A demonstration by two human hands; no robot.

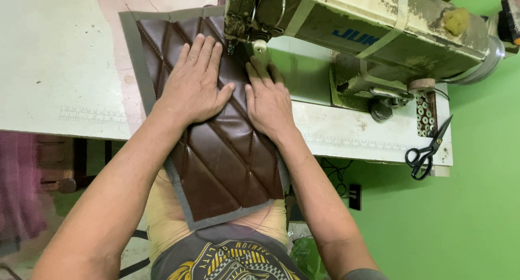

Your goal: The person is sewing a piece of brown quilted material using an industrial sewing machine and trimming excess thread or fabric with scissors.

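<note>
Two hands flat, fingers spread, gripping nothing: left hand [195, 85] and right hand [266, 98] press one brown quilted panel [222, 155] on the table [49, 69] | one sewing machine [368, 36], blue label on its side | one pair of scissors [428, 150].

Black scissors [428, 150] — table's [352, 136] right end

Blue label [355, 36] on cream sewing machine [379, 31] arm (lettering, partly cut).
</note>
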